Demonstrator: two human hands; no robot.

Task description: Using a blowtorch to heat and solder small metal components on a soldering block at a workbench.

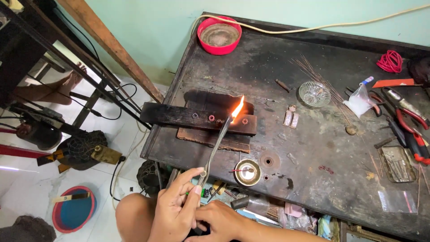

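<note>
Both hands sit low by the knee: left hand [175, 210] pinches the blowtorch pipe [216, 145] near its base, right hand [218, 222] curled w/ contents hidden. Flame [237, 109] licks small rings [212, 118] on charred block [197, 117]. Pipe looks stiff, light, prob. hot at tip; grip low.

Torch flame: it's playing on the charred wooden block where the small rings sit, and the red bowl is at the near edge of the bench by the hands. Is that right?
Not quite. The head view shows the torch flame over the charred wooden block with its small rings, but the red bowl sits at the far edge of the bench, by the wall, well away from both hands.
</note>
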